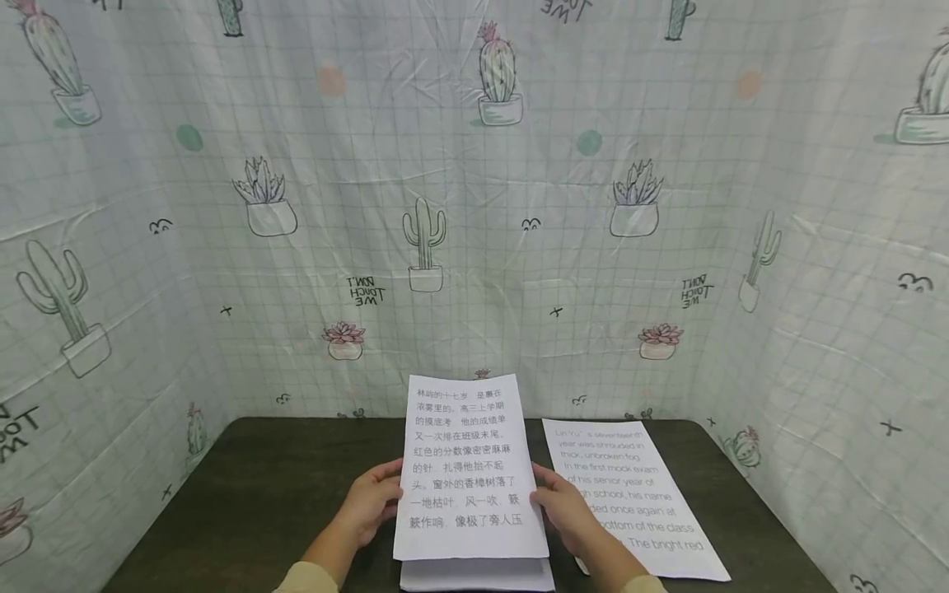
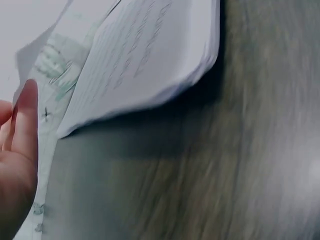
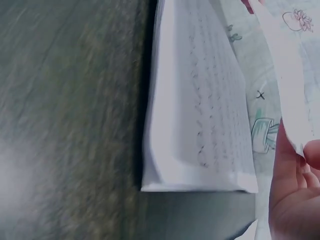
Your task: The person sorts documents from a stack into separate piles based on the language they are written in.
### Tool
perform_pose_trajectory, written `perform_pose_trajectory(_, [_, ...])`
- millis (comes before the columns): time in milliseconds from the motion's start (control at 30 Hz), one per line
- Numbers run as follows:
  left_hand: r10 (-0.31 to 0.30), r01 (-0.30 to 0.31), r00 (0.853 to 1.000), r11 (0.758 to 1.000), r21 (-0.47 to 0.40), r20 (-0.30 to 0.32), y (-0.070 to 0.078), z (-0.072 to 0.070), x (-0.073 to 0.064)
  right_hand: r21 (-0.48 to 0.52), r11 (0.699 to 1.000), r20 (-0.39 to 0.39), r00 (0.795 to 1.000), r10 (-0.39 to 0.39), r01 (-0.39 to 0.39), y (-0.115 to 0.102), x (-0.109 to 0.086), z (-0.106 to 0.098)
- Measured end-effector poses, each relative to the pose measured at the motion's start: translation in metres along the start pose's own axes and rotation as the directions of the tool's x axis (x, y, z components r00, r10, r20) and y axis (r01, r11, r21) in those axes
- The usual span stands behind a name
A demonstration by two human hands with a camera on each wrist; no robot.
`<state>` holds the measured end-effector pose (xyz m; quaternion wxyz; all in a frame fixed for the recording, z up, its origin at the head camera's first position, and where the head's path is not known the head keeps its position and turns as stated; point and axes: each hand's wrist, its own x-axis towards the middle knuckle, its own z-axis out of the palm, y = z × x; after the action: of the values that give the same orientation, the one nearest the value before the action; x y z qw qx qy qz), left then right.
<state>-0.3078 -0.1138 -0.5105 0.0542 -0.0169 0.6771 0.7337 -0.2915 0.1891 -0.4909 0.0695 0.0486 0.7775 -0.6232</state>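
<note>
White rectangular paper sheet printed with black Chinese characters [image 1: 460, 465] is held above the thick white paper stack [image 1: 478, 576], apart from it, over the dark wood counter [image 1: 296, 465]. Long axis pointed away from the person, roughly along the stack's. Opposite long edges pinched by left hand [image 1: 368, 502] and right hand [image 1: 565, 506]; neither nearer. White English-printed paper sheet [image 1: 638, 511] laid right of stack.

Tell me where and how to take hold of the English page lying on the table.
Best, I'd say, by its right edge, coming from the right: the English page lies flat, and nothing covers that long edge, with table beside it. Slide a fingertip under, then pinch. The left edge looks worse, since the right forearm crosses part of it.
</note>
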Motion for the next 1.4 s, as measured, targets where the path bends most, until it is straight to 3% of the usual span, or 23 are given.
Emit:
perform_pose_trajectory(133, [-0.006,0.006,1.000,1.000,0.003,0.008,0.007,-0.013,-0.003,0.020,1.000,0.066,0.998,-0.002,0.000,-0.007,0.001,0.007])
perform_pose_trajectory(400, [0.006,-0.003,0.997,1.000,0.027,-0.082,0.016,-0.039,-0.007,0.023,1.000,0.150,0.989,-0.011,0.008,-0.015,0.004,0.030])
perform_pose_trajectory(633, [-0.016,0.022,0.989,0.999,0.035,-0.150,0.019,-0.064,-0.011,0.004,1.000,0.150,0.989,-0.014,0.014,-0.024,0.006,0.056])
perform_pose_trajectory(1133, [-0.024,0.048,0.977,0.993,0.112,-0.213,0.024,-0.119,-0.021,0.001,1.000,0.104,0.995,0.006,-0.006,-0.036,0.010,0.112])
perform_pose_trajectory(1400, [-0.058,0.110,0.960,0.978,0.176,-0.274,0.018,-0.145,-0.024,0.023,0.999,0.103,0.995,0.020,-0.022,-0.039,0.006,0.145])
